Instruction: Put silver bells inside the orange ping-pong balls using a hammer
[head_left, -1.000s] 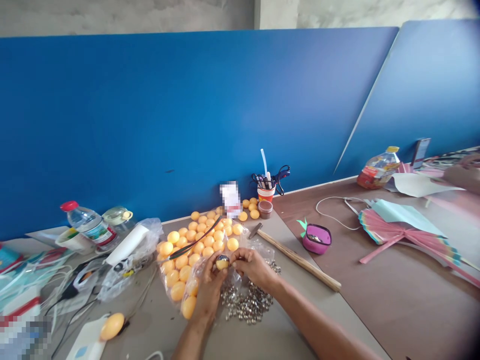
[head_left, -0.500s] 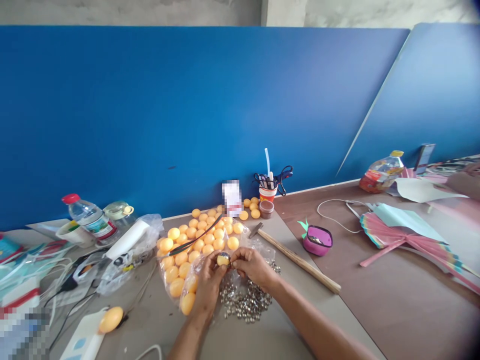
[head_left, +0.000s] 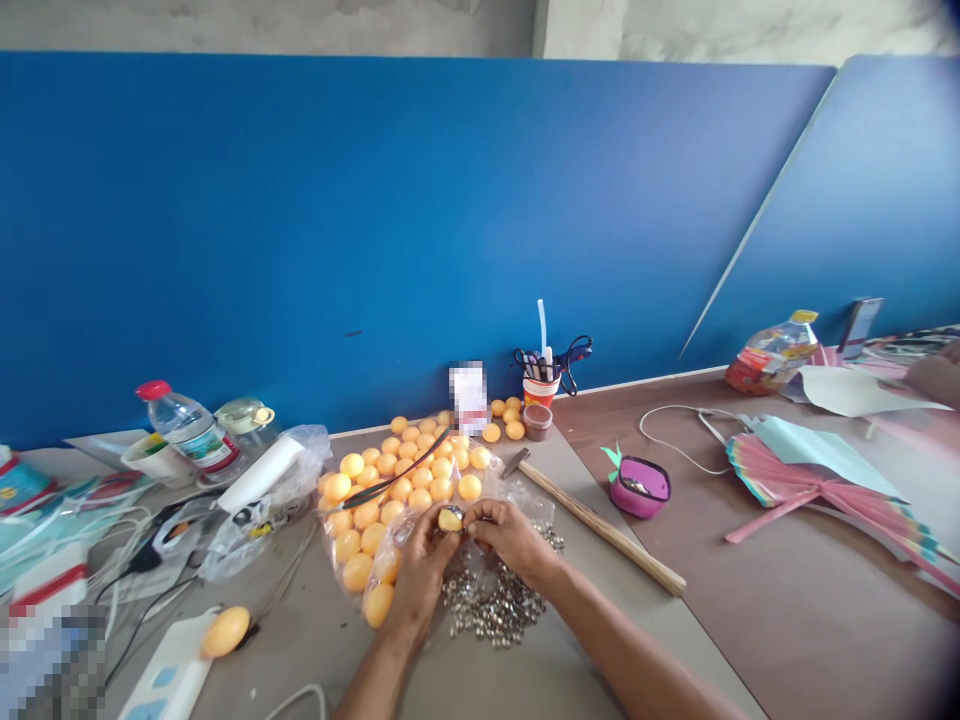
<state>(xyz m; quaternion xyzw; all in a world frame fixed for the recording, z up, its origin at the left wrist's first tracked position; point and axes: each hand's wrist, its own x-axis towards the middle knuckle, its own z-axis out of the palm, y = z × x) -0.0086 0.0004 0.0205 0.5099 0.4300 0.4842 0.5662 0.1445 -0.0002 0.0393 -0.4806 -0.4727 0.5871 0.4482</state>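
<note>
Between the fingers of my left hand (head_left: 424, 560) is an orange ball (head_left: 450, 519) with shiny silver pieces on its far side. My right hand (head_left: 499, 532) is closed in a pinch at the ball's right side; whatever its fingertips hold is too small to make out. Beneath both hands lies a heap of shiny silver gems (head_left: 495, 606), partly on clear plastic. Just left of my left hand, several plain orange balls (head_left: 362, 515) fill a clear plastic bag, with dark tweezers (head_left: 390, 478) lying across them.
A wooden-handled hammer (head_left: 600, 525) lies to the right, near a purple pouch (head_left: 640, 487). At the back stands a cup of tools (head_left: 540, 385). Bottles (head_left: 191, 430), cables and a power strip (head_left: 169, 670) crowd the left. Pink fans (head_left: 821, 485) lie at the far right, near another person's blurred hand.
The view has shifted slightly, so the scene sits a little further right. Both hands stay at the orange ball, with only small finger movement.
</note>
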